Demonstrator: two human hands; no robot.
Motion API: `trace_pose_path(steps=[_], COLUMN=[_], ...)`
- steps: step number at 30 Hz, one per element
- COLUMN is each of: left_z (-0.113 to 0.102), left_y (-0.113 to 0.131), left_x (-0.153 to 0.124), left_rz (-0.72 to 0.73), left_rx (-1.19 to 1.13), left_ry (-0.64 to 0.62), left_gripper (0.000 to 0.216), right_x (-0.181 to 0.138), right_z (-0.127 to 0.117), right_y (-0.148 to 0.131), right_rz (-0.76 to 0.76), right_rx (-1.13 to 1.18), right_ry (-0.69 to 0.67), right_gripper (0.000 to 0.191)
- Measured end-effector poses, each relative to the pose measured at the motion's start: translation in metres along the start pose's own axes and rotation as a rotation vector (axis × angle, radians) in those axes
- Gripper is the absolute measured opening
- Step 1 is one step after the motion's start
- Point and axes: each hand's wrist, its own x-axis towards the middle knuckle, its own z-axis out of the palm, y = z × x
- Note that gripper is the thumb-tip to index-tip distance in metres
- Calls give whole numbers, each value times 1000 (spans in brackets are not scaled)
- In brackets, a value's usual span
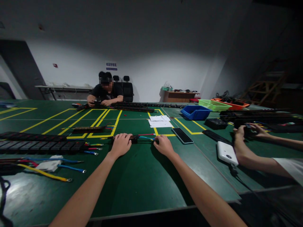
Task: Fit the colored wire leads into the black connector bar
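A slim black strip with coloured wires (134, 138) lies crosswise on the green table in front of me. My left hand (121, 145) is closed over its left part, fingers bent across the top. Blue, green and red wires (146, 137) run out of its right end. At the ends of the blue and green ones, my right hand (163, 145) is curled in a pinch; the fingertips partly hide what they grip. A short yellow wire end (104, 138) sticks out to the left. Behind it rests a similar black wired strip (88, 129).
Black modules with lugged cables (47, 146) lie left. A phone (182, 135), white papers (161, 121), a blue bin (196, 112) and a white power bank (226, 153) are to the right. A co-worker's hands (248, 130) work at right; another person (106, 90) sits opposite.
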Motion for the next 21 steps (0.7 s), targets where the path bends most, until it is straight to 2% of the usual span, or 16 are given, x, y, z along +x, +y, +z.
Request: trace_pose_path(steps=[3, 7, 13, 17, 21], left_z=[0, 0, 1, 1, 0], left_y=[0, -1, 0, 0, 0], left_x=[0, 0, 0, 1, 1], left_rz=[-4, -10, 0, 3, 1], left_rx=[-6, -19, 1, 19, -2], left_ry=[-5, -15, 19, 28, 17], left_gripper=[45, 45, 44, 43, 43], right_x=[1, 3, 11, 14, 14], right_z=[0, 2, 6, 5, -2], right_y=[1, 2, 7, 7, 2], right_rz=[5, 15, 183, 282, 324], right_rx=[28, 158, 624, 988, 1151], right_ry=[24, 102, 137, 118, 93], right_gripper=[18, 29, 43, 43, 46])
